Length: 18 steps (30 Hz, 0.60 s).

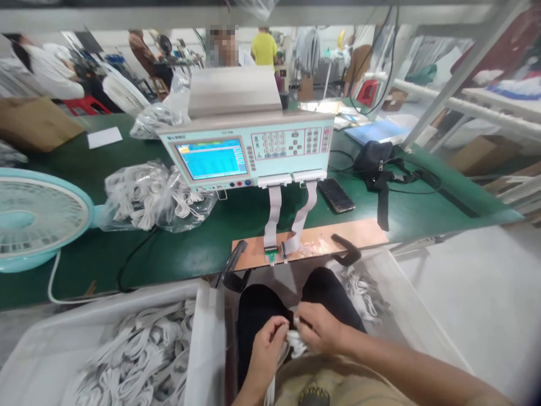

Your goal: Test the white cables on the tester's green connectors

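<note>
Over my lap, a white cable (297,343) is held between both hands, its bundle partly hidden by the fingers. My left hand (269,344) pinches one part, with white strands hanging below the wrist. Close beside it, my right hand (316,327) is closed around another part of the same cable. In front of them, a tester (291,144) with a lit blue screen stands on the green table. Two grey ribbon cables (274,211) run from it to small connectors (271,256) on a copper-coloured board (363,230) at the table edge.
A white bin (207,332) of coiled cables is at lower left, another bin (406,282) at right. Black clamps (234,268) grip the board. A blue fan (42,220), bagged cables (139,194), phone (337,195) and black bag (374,160) lie on the table. Several people work beyond.
</note>
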Each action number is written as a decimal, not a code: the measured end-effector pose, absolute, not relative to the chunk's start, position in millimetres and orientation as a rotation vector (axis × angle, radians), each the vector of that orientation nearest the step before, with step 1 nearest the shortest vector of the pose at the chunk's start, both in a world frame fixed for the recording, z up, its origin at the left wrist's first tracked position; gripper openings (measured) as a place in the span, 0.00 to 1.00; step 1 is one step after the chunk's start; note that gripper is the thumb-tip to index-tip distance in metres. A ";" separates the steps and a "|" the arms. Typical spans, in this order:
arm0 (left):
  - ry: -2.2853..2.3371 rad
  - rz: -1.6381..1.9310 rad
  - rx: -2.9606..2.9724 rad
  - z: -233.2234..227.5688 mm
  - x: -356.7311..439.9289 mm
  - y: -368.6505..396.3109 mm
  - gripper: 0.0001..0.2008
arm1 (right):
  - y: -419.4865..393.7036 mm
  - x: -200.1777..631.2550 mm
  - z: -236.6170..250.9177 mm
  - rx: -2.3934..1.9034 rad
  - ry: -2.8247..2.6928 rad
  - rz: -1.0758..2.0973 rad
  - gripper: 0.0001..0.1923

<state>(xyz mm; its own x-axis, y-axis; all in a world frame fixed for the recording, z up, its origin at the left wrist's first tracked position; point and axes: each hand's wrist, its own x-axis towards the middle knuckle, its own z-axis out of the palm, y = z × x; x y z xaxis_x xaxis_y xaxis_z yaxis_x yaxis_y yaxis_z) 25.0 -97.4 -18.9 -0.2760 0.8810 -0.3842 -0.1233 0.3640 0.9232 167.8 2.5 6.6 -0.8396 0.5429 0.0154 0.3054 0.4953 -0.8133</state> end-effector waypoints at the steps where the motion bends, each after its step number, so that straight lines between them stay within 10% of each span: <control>1: 1.586 1.198 0.721 -15.8 23.3 -90.2 0.14 | 9.7 162.3 6.5 -0.808 -2.304 1.339 0.09; 18: 1.492 1.335 0.507 -5.0 -0.7 -18.0 0.19 | 54.3 110.7 13.4 -1.021 -1.270 1.843 0.20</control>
